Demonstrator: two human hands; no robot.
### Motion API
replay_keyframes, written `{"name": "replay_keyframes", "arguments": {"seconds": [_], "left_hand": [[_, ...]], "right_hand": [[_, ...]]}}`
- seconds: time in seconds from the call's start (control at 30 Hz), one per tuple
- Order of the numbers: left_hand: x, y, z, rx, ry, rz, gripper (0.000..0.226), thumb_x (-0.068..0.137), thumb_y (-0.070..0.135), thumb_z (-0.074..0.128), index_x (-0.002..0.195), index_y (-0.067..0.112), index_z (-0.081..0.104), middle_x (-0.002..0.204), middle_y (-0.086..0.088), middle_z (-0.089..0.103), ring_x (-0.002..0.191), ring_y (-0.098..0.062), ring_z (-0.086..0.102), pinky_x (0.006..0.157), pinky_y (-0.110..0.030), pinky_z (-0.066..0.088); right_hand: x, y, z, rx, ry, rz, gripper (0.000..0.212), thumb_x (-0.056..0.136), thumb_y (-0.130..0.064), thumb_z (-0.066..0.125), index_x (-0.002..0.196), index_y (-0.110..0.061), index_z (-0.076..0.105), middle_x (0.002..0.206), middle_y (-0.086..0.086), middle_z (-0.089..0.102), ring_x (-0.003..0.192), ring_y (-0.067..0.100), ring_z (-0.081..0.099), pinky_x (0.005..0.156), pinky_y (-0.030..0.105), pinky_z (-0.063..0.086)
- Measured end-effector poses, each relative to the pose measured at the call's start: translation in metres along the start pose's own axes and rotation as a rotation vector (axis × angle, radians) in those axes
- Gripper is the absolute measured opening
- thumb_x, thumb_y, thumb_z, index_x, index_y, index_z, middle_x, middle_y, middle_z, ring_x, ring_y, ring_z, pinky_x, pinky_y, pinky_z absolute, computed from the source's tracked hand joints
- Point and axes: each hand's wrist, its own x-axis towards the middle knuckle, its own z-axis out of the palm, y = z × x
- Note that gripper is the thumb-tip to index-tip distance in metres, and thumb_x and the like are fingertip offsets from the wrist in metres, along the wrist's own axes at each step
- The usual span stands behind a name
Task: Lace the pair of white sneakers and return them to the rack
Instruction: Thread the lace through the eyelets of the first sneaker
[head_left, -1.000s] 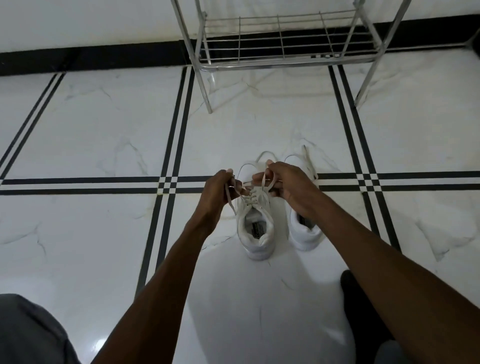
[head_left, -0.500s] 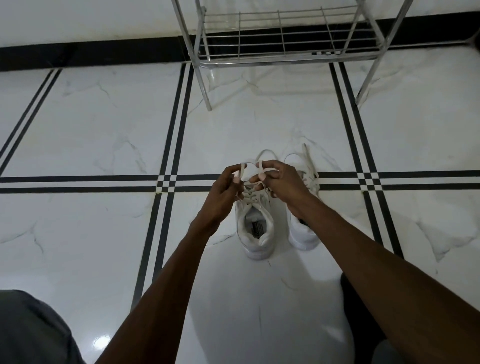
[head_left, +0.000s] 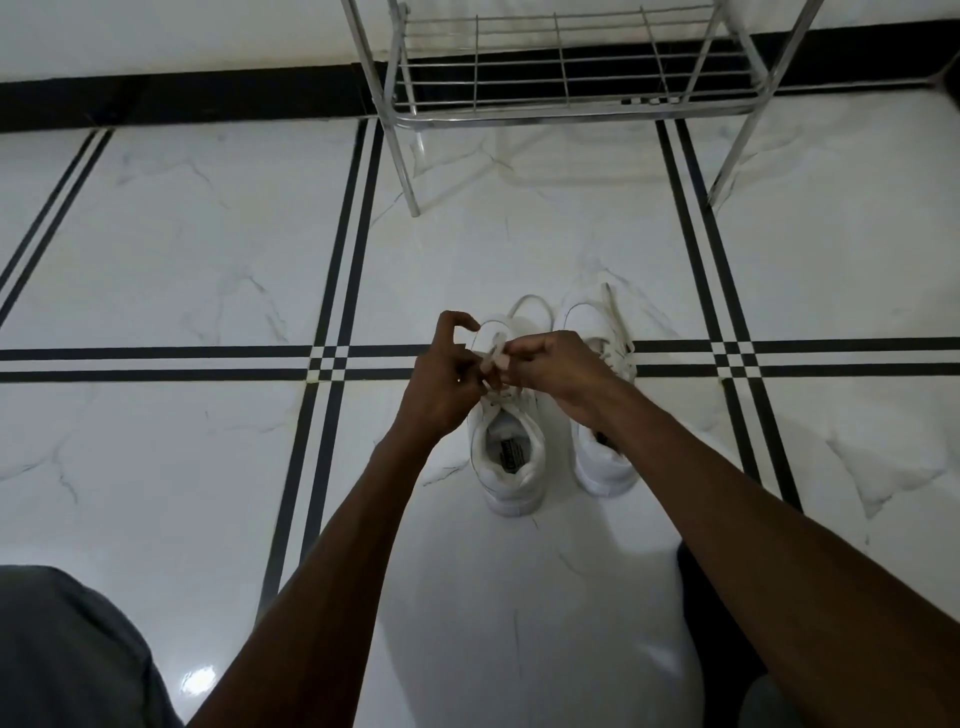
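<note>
Two white sneakers stand side by side on the floor, heels toward me. Above the tongue of the left sneaker (head_left: 511, 457) my left hand (head_left: 447, 382) and my right hand (head_left: 558, 369) meet, both pinching its white lace (head_left: 493, 345). A loop of that lace arcs beyond the fingers over the toe. The right sneaker (head_left: 602, 462) is partly covered by my right wrist; a loose lace end lies across its toe.
A metal wire shoe rack (head_left: 566, 111) stands against the wall straight ahead, its lowest shelf bare. The floor is glossy white marble with black inlay stripes (head_left: 332, 358). My knees show at the bottom left (head_left: 67, 654) and bottom right.
Both hands have come together over the left sneaker, from holding the lace ends apart to pinching them close at the middle. The loop past the fingers has formed.
</note>
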Motion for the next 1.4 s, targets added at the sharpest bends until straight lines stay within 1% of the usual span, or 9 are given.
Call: {"name": "replay_keyframes", "arguments": {"seconds": [0.2,0.43,0.67,0.8,1.0,1.1,1.2,1.3,1.4], "left_hand": [[-0.001,-0.003,0.004,0.050,0.012,-0.005,0.079,0.094,-0.003,0.062,0.157,0.014,0.019,0.099,-0.006,0.080,0.092,-0.019,0.073,0.091,-0.036,0.057],[-0.006,-0.006,0.005,-0.255,-0.003,-0.183,0.052,0.101,0.003,0.060,0.145,0.012,0.034,0.092,-0.001,0.079,0.079,0.000,0.071,0.070,-0.010,0.050],[-0.002,-0.009,0.005,-0.334,0.087,-0.266,0.049,0.094,0.007,0.070,0.136,0.014,0.046,0.099,-0.002,0.079,0.093,-0.010,0.073,0.082,-0.023,0.050],[-0.002,-0.007,0.006,-0.371,0.101,-0.246,0.051,0.092,0.008,0.074,0.135,0.011,0.047,0.101,-0.009,0.080,0.098,-0.019,0.076,0.085,-0.027,0.054],[-0.007,-0.005,0.005,-0.413,0.101,-0.245,0.042,0.095,0.008,0.070,0.134,0.009,0.054,0.103,-0.012,0.080,0.094,-0.019,0.076,0.081,-0.022,0.052],[-0.008,-0.005,0.003,-0.387,0.058,-0.189,0.038,0.101,0.003,0.055,0.139,0.010,0.055,0.117,-0.011,0.076,0.104,-0.016,0.074,0.082,-0.019,0.053],[-0.005,-0.006,0.002,-0.334,-0.013,-0.131,0.047,0.099,-0.009,0.048,0.143,0.009,0.054,0.127,-0.008,0.072,0.112,-0.014,0.071,0.088,-0.021,0.057],[0.000,-0.007,0.000,-0.154,-0.002,-0.099,0.033,0.098,0.002,0.058,0.126,0.015,0.071,0.115,-0.005,0.077,0.106,-0.019,0.073,0.096,-0.039,0.059],[0.002,-0.006,-0.002,0.005,0.078,-0.095,0.016,0.094,0.010,0.069,0.103,0.013,0.081,0.097,-0.002,0.080,0.089,-0.014,0.075,0.087,-0.034,0.061]], "right_hand": [[0.005,0.001,0.009,0.011,0.121,0.018,0.030,0.079,-0.028,0.083,0.085,0.001,0.079,0.087,0.026,0.076,0.076,0.025,0.070,0.085,0.036,0.061],[0.000,-0.003,0.002,0.357,0.146,0.133,0.020,0.084,-0.004,0.077,0.100,0.007,0.072,0.091,0.016,0.072,0.080,0.019,0.071,0.078,0.023,0.061],[0.000,-0.011,-0.013,-0.280,0.027,-0.126,0.016,0.077,-0.004,0.082,0.093,-0.005,0.081,0.090,0.015,0.079,0.084,0.030,0.077,0.082,0.039,0.063],[-0.001,-0.018,-0.010,-0.604,0.052,-0.134,0.012,0.077,-0.007,0.083,0.089,-0.011,0.082,0.086,0.008,0.078,0.069,0.022,0.077,0.068,0.025,0.062],[0.002,-0.013,0.004,-0.892,0.268,-0.327,0.009,0.072,-0.012,0.080,0.077,-0.019,0.079,0.078,0.002,0.077,0.074,0.019,0.070,0.068,0.037,0.060],[0.004,-0.005,0.007,-0.750,0.326,-0.284,0.006,0.069,-0.015,0.079,0.075,-0.017,0.078,0.076,0.000,0.076,0.071,0.015,0.071,0.068,0.038,0.061],[0.001,-0.003,0.010,-0.295,0.315,-0.099,0.010,0.068,-0.012,0.085,0.076,-0.013,0.078,0.078,0.004,0.077,0.070,0.022,0.076,0.067,0.043,0.064],[-0.006,-0.009,0.007,-0.121,0.276,-0.036,0.013,0.069,-0.004,0.087,0.075,-0.009,0.077,0.080,0.008,0.078,0.070,0.027,0.076,0.064,0.036,0.063],[-0.012,-0.016,-0.001,-0.101,0.237,0.012,0.016,0.069,-0.003,0.089,0.080,-0.001,0.077,0.079,0.008,0.077,0.066,0.019,0.073,0.059,0.026,0.061]]}}
